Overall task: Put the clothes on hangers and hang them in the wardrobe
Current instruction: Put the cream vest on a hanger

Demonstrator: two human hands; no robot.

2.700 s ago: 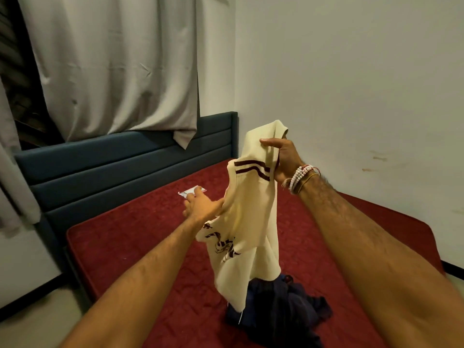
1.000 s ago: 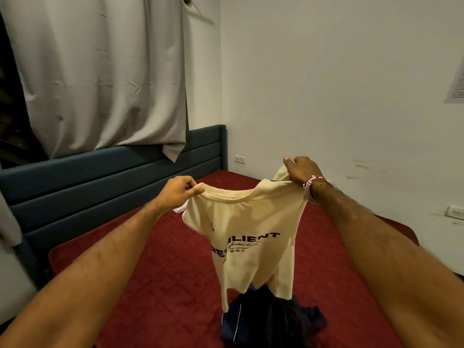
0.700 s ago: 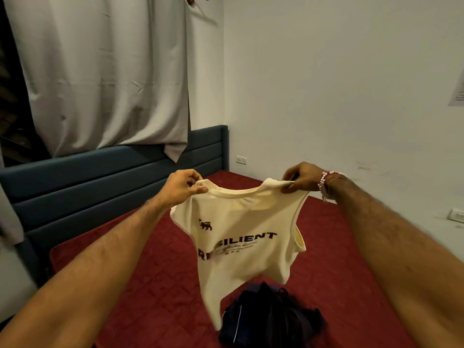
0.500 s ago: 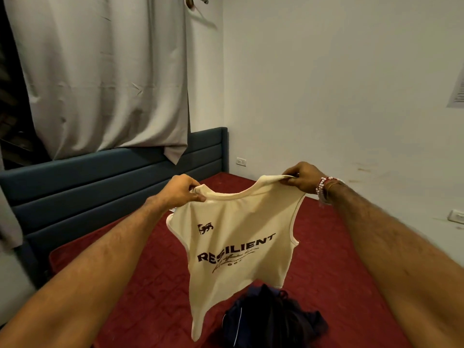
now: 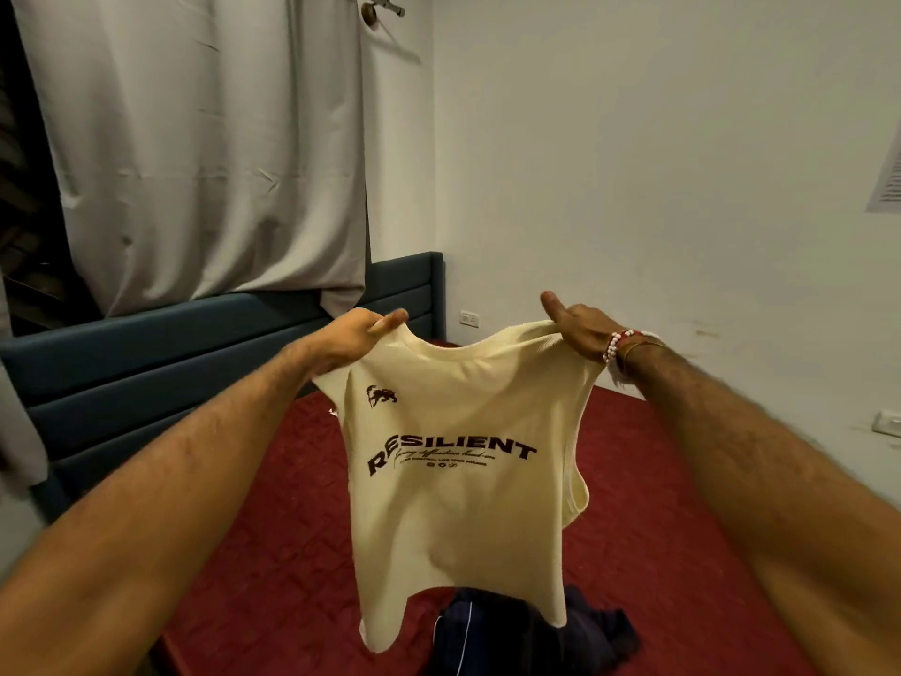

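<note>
Cream shirt [image 5: 453,480], spread out above the bed [image 5: 273,553].
Left hand [image 5: 356,339] and right hand [image 5: 575,329] each pinch a shoulder; advised: shoulders level, neckline open for a hanger.

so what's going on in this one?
A person is holding up a cream shirt by its shoulders, the left hand gripping one and the right hand the other. It hangs spread out over a red mattress, with the RESILIENT print facing the camera. A dark garment lies crumpled on the mattress below it. No hanger or wardrobe is in view, so the shirt is not on a hanger yet.
</note>
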